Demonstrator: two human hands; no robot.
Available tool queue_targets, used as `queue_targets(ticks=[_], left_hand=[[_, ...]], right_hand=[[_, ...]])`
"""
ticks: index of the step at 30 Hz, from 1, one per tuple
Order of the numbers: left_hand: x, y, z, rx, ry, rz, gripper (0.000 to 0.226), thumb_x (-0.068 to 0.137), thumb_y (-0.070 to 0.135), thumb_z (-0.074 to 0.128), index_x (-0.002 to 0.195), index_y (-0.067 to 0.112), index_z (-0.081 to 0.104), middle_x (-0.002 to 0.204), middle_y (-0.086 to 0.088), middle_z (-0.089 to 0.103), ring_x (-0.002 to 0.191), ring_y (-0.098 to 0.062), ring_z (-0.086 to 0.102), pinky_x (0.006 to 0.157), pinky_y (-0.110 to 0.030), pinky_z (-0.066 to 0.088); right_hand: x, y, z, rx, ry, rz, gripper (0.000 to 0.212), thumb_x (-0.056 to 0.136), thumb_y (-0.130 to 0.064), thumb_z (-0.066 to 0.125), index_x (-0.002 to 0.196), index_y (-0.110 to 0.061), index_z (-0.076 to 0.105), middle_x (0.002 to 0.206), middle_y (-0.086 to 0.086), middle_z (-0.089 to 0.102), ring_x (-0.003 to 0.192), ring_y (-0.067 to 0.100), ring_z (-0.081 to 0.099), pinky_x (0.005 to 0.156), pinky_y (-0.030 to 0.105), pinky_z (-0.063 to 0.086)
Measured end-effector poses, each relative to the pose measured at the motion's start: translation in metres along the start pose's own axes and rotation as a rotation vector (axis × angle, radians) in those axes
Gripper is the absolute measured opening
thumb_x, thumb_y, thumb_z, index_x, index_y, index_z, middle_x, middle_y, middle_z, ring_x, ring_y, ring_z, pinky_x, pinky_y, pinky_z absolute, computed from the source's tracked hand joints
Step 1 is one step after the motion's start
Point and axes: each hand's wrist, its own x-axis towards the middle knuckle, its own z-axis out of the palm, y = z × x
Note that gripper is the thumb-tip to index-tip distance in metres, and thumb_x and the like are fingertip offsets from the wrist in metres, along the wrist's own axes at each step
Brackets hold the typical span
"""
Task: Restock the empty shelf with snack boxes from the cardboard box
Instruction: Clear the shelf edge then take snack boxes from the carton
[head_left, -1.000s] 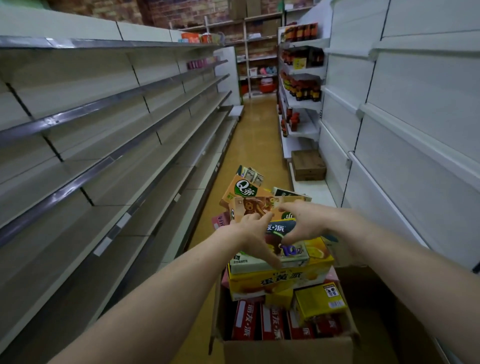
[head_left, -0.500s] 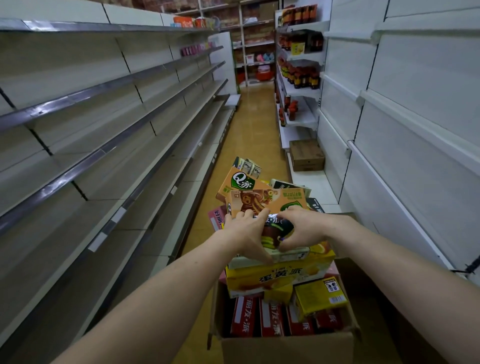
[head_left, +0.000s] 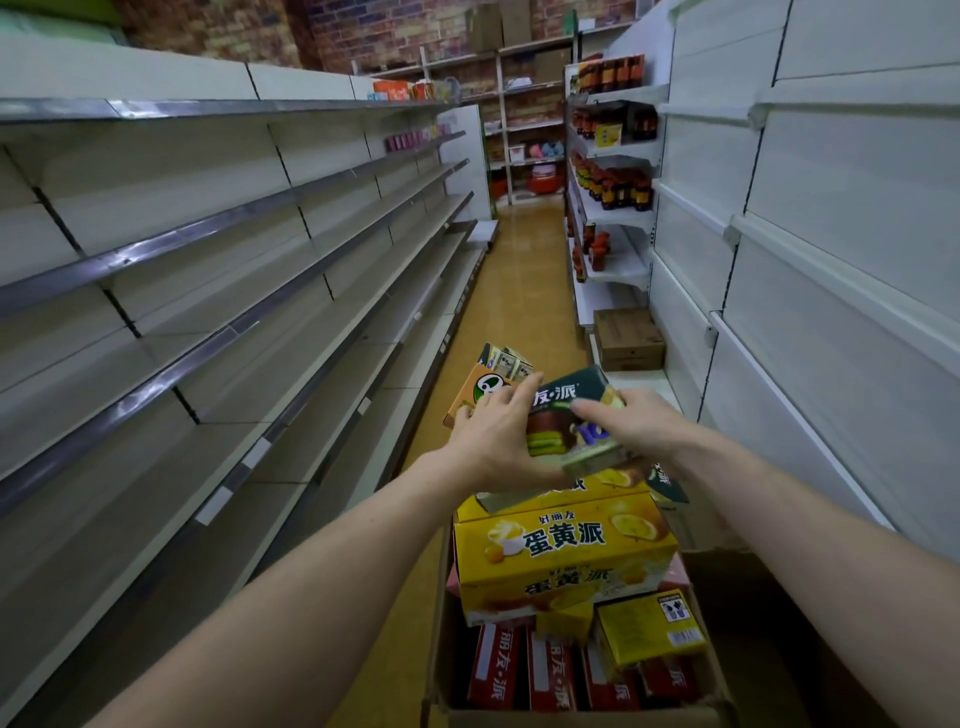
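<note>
The step in hand is the pick-up: both hands hold one dark green snack box (head_left: 563, 415) above the pile in the cardboard box (head_left: 441, 654), which stands on the aisle floor at the person's feet. The left hand (head_left: 496, 436) takes the box's left end, fingers spread over its top face. The right hand (head_left: 641, 423) clasps the right end with the thumb on top. Each grip is closed on that same box, which is tilted with its far end raised. Whether its near corner touches the yellow egg-yolk pie box (head_left: 563, 545) just beneath cannot be told. Red boxes (head_left: 519, 670) stand on edge lower in the carton, and an orange box (head_left: 475, 387) leans up behind the left hand.

By my judgement little is done, since the empty shelf (head_left: 311, 364) on the left bears nothing nearby. The next move calls for turning left, levelling the box and setting it flat on a shelf board, face outward.
</note>
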Motion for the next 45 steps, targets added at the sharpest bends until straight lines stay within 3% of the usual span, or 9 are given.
queue_targets(ticks=[3, 6, 9, 11, 14, 20, 27, 38, 45], left_hand=[[0.003, -0.004, -0.008, -0.221, 0.016, -0.093, 0.116, 0.064, 0.077, 0.066, 0.154, 0.029, 0.010, 0.153, -0.004, 0.033, 0.137, -0.023, 0.034, 0.114, -0.051, 0.027], [0.000, -0.010, -0.013, -0.591, 0.074, -0.217, 0.105, 0.076, 0.065, 0.067, 0.154, 0.019, 0.013, 0.153, -0.007, 0.035, 0.128, -0.020, 0.046, 0.106, -0.036, 0.039], [0.001, -0.015, -0.014, -0.929, 0.112, -0.439, 0.099, 0.082, 0.052, 0.068, 0.154, 0.016, 0.011, 0.147, -0.014, 0.043, 0.121, -0.027, 0.056, 0.101, -0.049, 0.047], [0.004, -0.013, -0.017, -1.177, 0.081, -0.574, 0.086, 0.084, 0.046, 0.070, 0.148, 0.007, 0.028, 0.129, -0.017, 0.057, 0.106, -0.029, 0.065, 0.088, -0.051, 0.055], [0.003, -0.010, -0.022, -1.406, 0.031, -0.622, 0.045, 0.085, 0.040, 0.070, 0.112, 0.006, 0.060, 0.104, -0.015, 0.065, 0.092, -0.029, 0.067, 0.075, -0.045, 0.059], [-0.012, -0.024, -0.043, -1.472, 0.110, -0.600, 0.028, 0.088, 0.036, 0.067, 0.100, 0.011, 0.062, 0.088, -0.010, 0.066, 0.078, -0.022, 0.065, 0.065, -0.037, 0.058], [-0.063, -0.075, -0.081, -1.470, 0.365, -0.631, 0.033, 0.088, 0.034, 0.068, 0.111, 0.012, 0.060, 0.097, -0.011, 0.067, 0.077, -0.021, 0.065, 0.057, -0.035, 0.059], [-0.232, -0.187, -0.159, -1.413, 0.825, -0.652, 0.023, 0.091, 0.025, 0.065, 0.107, 0.011, 0.057, 0.091, -0.010, 0.069, 0.069, -0.019, 0.067, 0.055, -0.035, 0.060], [-0.351, -0.249, -0.205, -1.314, 1.071, -0.661, 0.015, 0.092, 0.023, 0.064, 0.101, 0.012, 0.059, 0.085, -0.010, 0.068, 0.068, -0.021, 0.065, 0.055, -0.036, 0.058]], right_hand=[[-0.003, -0.009, -0.008, 0.009, 0.094, -0.060, 0.031, 0.089, -0.041, 0.063, 0.092, -0.010, 0.061, 0.085, 0.007, 0.065, 0.070, 0.019, 0.060, 0.059, 0.029, 0.050], [-0.006, -0.013, -0.018, 0.098, 0.152, -0.087, 0.027, 0.091, -0.039, 0.061, 0.080, -0.015, 0.058, 0.077, 0.003, 0.062, 0.065, 0.014, 0.057, 0.053, 0.026, 0.043], [-0.007, -0.017, -0.021, 0.215, 0.172, -0.099, 0.025, 0.090, -0.038, 0.063, 0.084, -0.015, 0.060, 0.078, 0.004, 0.066, 0.062, 0.014, 0.061, 0.042, 0.019, 0.043], [-0.006, -0.021, -0.020, 0.297, 0.182, -0.095, 0.026, 0.089, -0.040, 0.065, 0.088, -0.013, 0.061, 0.081, 0.007, 0.069, 0.064, 0.017, 0.065, 0.044, 0.022, 0.047], [-0.004, -0.026, -0.018, 0.346, 0.164, -0.116, 0.028, 0.088, -0.041, 0.066, 0.089, -0.013, 0.060, 0.087, 0.011, 0.071, 0.073, 0.024, 0.068, 0.059, 0.036, 0.058], [0.000, -0.048, -0.001, 0.337, 0.067, -0.155, 0.034, 0.089, -0.042, 0.064, 0.100, -0.010, 0.059, 0.092, 0.012, 0.070, 0.079, 0.027, 0.067, 0.074, 0.043, 0.058], [-0.005, -0.106, 0.062, 0.318, -0.048, -0.283, 0.034, 0.090, -0.041, 0.063, 0.101, -0.009, 0.059, 0.080, 0.005, 0.064, 0.068, 0.021, 0.062, 0.059, 0.032, 0.050], [-0.062, -0.221, 0.237, 0.345, -0.427, -0.462, 0.028, 0.094, -0.033, 0.059, 0.111, -0.011, 0.056, 0.097, 0.013, 0.070, 0.080, 0.024, 0.068, 0.062, 0.035, 0.056], [-0.125, -0.291, 0.355, 0.374, -0.587, -0.547, 0.025, 0.092, -0.035, 0.061, 0.105, -0.013, 0.059, 0.097, 0.012, 0.070, 0.085, 0.027, 0.070, 0.066, 0.037, 0.058]])
